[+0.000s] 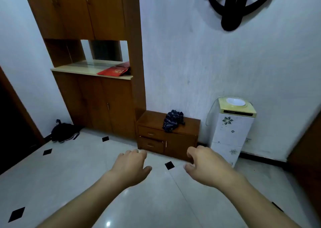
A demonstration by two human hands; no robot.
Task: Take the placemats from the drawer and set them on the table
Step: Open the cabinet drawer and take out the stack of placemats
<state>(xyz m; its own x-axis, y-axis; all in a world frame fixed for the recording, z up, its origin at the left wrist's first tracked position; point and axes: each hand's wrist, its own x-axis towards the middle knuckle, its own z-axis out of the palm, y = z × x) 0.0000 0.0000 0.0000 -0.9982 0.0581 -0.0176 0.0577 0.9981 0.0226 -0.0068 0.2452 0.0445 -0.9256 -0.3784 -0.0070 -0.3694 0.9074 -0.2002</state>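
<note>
Glossy tiled floor (52, 172), brown wooden cabinet (180, 140)

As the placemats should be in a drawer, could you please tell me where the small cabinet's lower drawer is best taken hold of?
Probably by the small metal handle at the middle of the lower drawer, hooked from straight in front: the drawer front faces outward and is flat elsewhere, offering no other hold.

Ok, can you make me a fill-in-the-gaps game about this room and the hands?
1. The left hand and right hand both hold ____.
2. The low cabinet has ____ drawers.
3. The folder on the counter of the tall cupboard is ____.
4. The water dispenser stands to the ____ of the low cabinet.
Missing words: nothing, two, red, right.
</note>
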